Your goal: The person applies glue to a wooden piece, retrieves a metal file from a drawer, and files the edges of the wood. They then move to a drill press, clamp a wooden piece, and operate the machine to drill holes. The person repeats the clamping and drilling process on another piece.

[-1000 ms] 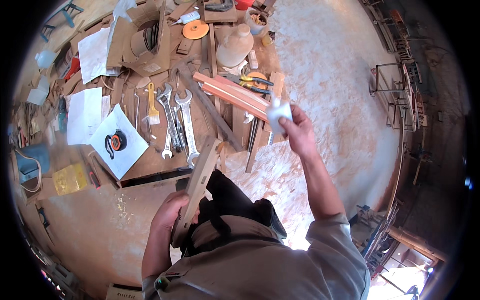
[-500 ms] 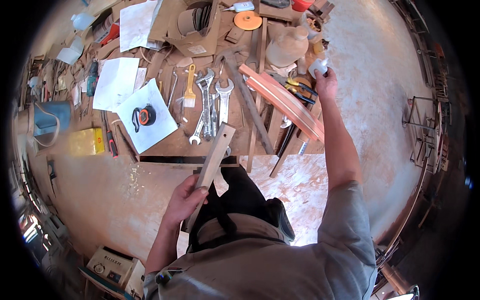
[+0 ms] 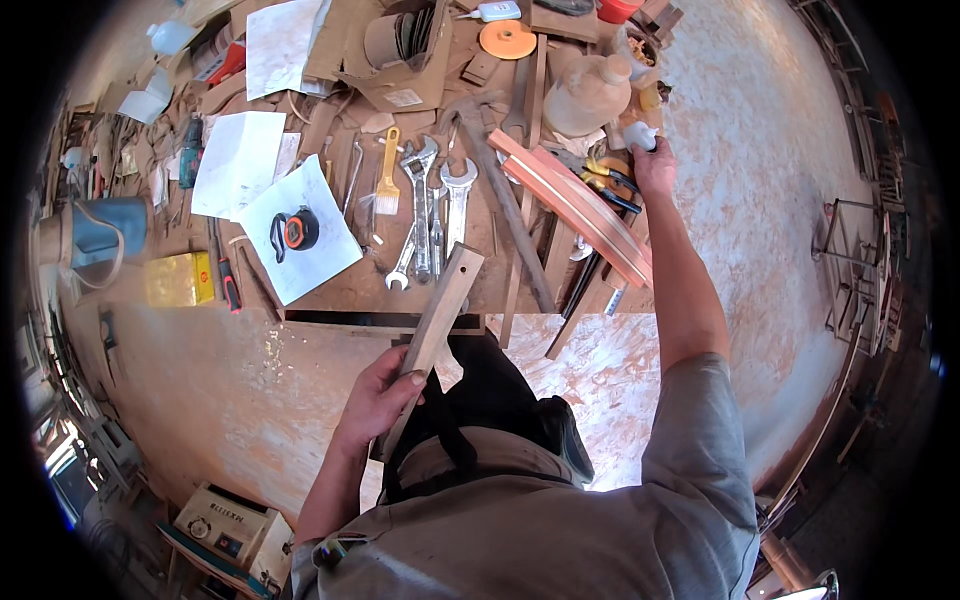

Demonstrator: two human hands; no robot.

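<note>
White bottle (image 3: pixel 638 135) gripped by right hand (image 3: pixel 656 172) near bench (image 3: pixel 492 292) edge, left hand (image 3: pixel 378 402) clamping wood (image 3: pixel 440 315).

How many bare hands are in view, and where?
2: the left hand grips a wooden bar in front of the body; the right hand is at a small white bottle.

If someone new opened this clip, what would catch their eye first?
Probably the reddish wood strips, lying slantwise on the workbench just left of the right forearm. Next, the orange disc toward the bench's far side, and the black-and-orange tape measure on a white sheet at left. Nearest the body, the left hand grips a wooden bar.
</note>
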